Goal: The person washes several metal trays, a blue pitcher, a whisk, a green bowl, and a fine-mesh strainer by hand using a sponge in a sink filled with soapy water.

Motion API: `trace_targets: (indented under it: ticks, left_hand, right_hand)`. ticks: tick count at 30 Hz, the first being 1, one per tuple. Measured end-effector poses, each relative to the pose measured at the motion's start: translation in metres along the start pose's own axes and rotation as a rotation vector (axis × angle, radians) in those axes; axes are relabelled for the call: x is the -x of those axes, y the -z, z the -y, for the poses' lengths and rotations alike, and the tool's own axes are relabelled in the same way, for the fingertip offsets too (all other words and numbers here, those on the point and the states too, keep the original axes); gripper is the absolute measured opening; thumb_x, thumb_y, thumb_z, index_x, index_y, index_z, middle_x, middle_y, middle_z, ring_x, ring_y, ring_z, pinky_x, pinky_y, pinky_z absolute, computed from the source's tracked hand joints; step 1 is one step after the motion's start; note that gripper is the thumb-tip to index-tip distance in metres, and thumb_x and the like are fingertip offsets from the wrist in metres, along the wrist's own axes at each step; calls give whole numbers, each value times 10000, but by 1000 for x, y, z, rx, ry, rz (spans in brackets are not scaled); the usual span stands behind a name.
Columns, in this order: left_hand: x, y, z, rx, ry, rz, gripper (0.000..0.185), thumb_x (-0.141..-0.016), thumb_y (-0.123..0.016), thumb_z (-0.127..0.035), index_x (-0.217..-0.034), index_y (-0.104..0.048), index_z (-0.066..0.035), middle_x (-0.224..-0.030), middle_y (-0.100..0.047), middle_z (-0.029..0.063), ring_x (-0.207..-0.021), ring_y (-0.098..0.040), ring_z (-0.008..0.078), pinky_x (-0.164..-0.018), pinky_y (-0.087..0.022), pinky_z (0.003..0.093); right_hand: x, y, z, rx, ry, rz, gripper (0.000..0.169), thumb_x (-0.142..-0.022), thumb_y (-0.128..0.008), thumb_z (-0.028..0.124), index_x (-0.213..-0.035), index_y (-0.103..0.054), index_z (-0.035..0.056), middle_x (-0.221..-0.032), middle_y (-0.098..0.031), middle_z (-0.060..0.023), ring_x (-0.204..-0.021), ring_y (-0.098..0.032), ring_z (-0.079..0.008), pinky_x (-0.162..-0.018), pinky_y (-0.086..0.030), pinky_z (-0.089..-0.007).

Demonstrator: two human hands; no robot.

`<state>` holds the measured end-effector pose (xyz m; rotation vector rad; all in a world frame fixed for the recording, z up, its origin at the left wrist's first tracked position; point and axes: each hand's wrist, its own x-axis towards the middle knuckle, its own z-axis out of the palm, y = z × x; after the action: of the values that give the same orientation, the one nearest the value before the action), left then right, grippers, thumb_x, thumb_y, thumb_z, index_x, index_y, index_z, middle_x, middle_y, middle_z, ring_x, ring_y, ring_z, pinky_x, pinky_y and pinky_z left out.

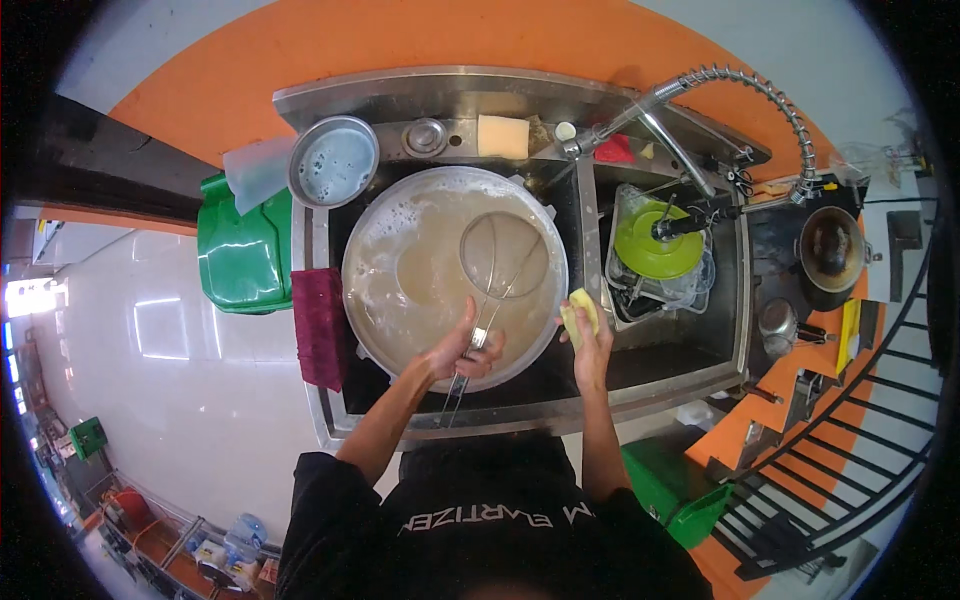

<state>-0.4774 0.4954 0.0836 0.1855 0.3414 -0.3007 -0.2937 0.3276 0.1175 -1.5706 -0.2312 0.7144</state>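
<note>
My left hand is closed around the metal handle of a round wire-mesh strainer. The mesh part lies over a large round metal pot of cloudy, brownish water with some foam. Whether the mesh touches the water I cannot tell. At the pot's right rim, my right hand grips a yellow sponge. The pot stands in the left basin of a stainless steel sink. A metal bowl of soapy water sits at the sink's back left corner.
A spring-coil faucet arches over the right basin, where a lime-green plate rests on stacked containers. A dark red cloth hangs on the left rim. Behind the pot are a beige sponge and a metal lid. Green bins stand nearby.
</note>
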Motion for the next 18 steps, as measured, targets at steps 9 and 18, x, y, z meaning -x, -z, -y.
trace_targets:
  ticks: [9,18]
  left_hand:
    - [6,5,18,-1013,-404,-444,355,-1091,-420,-287,-1396,-507,-128,-759,-523,-10,-536,-383,48,-482,-341,223]
    - [24,-9,22,-957,-363,-516,304,-1038,-472,-82,-1333,-547,-90,-711,-517,-1,-559,-411,77,-521,-383,261]
  right_hand:
    - [-32,-89,43,967,859,389,349,-989,-585,202,-1304,-619,55,-1357,-593,-140,-1267,-556,-363,-1108,-399,-438]
    - [-44,-94,-21,684,860,622,310,-918,-660,152,-1202,-654,28,-1320,-642,-129,-1313,-533,-338,-1133,-380,-477]
